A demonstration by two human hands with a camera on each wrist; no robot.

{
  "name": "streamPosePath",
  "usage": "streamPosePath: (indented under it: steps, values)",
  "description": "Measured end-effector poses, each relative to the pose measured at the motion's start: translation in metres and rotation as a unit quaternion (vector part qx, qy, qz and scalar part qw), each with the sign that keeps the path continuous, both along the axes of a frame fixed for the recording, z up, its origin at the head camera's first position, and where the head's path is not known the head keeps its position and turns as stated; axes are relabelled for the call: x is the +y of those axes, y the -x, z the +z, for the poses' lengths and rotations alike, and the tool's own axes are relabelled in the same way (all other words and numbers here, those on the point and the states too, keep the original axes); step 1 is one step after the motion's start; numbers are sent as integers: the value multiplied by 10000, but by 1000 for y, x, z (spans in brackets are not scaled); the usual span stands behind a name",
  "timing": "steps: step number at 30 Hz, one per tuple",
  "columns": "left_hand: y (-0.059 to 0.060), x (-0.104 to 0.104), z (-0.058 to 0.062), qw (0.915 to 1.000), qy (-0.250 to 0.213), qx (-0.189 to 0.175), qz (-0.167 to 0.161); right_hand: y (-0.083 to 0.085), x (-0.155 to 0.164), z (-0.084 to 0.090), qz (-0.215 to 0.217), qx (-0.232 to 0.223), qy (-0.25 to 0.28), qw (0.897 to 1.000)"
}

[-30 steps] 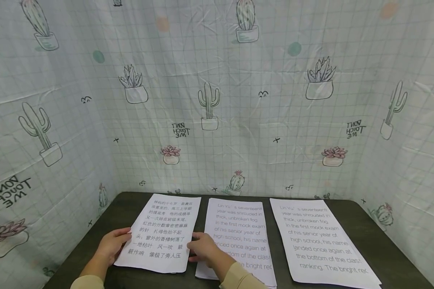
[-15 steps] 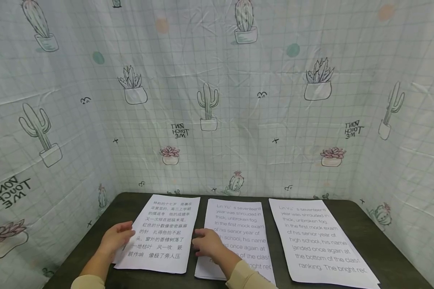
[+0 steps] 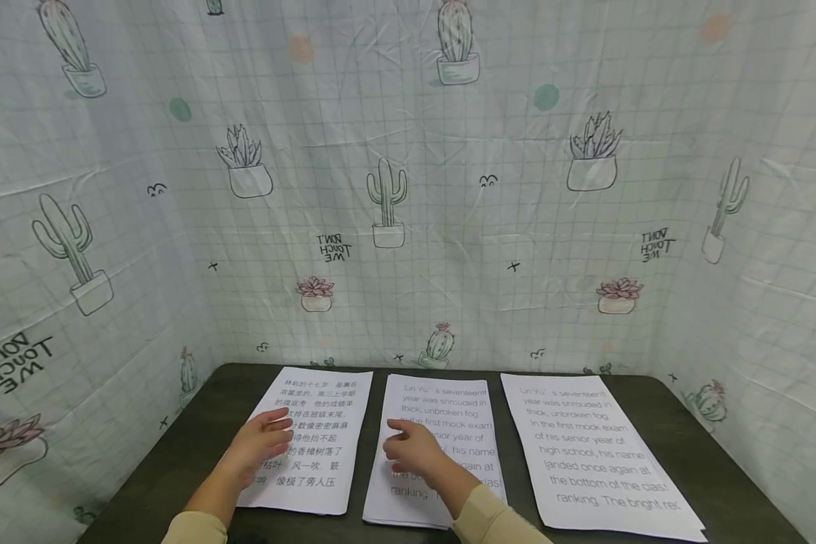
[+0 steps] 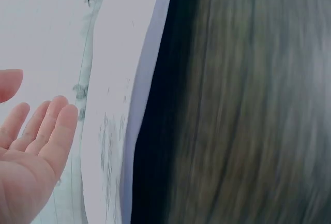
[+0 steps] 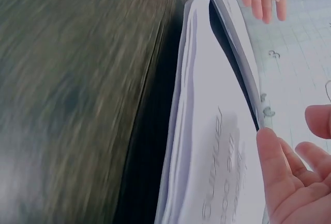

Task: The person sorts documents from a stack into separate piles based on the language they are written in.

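Observation:
On the dark table lie stacks of printed paper. My left hand (image 3: 260, 447) is over the left stack (image 3: 313, 453), whose top sheet bears Chinese text, and covers part of its lines. My right hand (image 3: 418, 453) is over the middle stack (image 3: 442, 400), printed in English, hiding some of the words. Both hands have relaxed, spread fingers and hold nothing. In the left wrist view, the left hand (image 4: 39, 151) shows its palm beside the paper edge. The right wrist view has the right hand (image 5: 295, 182) close to the middle stack, whose layered sheets (image 5: 181, 131) fan slightly at one side.
A third stack (image 3: 585, 453) with English text lies at the right, its lower sheets poking out at the near corner. The dark wooden table (image 3: 714, 453) is enclosed by a light cloth curtain (image 3: 449, 257) with cactus prints at the back and sides.
Both hands have let go of the left stack's edges. The left hand has moved right over its text, and the right hand has moved right over the middle stack.

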State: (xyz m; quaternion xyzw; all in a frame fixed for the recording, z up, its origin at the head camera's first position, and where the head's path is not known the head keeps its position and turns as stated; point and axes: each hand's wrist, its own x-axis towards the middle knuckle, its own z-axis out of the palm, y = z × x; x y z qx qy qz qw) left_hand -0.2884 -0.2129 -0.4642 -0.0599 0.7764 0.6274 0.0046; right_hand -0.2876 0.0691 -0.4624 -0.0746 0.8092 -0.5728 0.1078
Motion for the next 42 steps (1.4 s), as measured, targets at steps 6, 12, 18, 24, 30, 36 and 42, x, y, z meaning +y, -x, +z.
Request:
streamPosePath:
  steps: [6, 12, 18, 24, 30, 36, 42]
  values:
    - [1, 23, -1, 9997, -149, 27, -191, -1, 23, 1, -72, -21, -89, 9999]
    - [2, 42, -4, 9982, -358, 62, -468, -1, 42, 0, -324, -99, -258, 9991]
    - [3, 60, -5, 9952, -432, 144, -861, -4, 61, 1, -459, -80, -267, 9986]
    - [4, 80, -6, 9897, -579, 184, -1294, -9, 80, 3, -621, -53, -302, 9976]
    - [3, 97, -7, 9855, -625, 213, -1561, -13, 100, 1, -927, -73, -330, 9951]
    - [3, 114, -7, 9835, -486, 281, -1719, -19, 118, 0, -1205, -69, -448, 9917]
    - [3, 124, -10, 9857, -319, 229, -1641, -26, 134, 1, -1338, 24, -393, 9902]
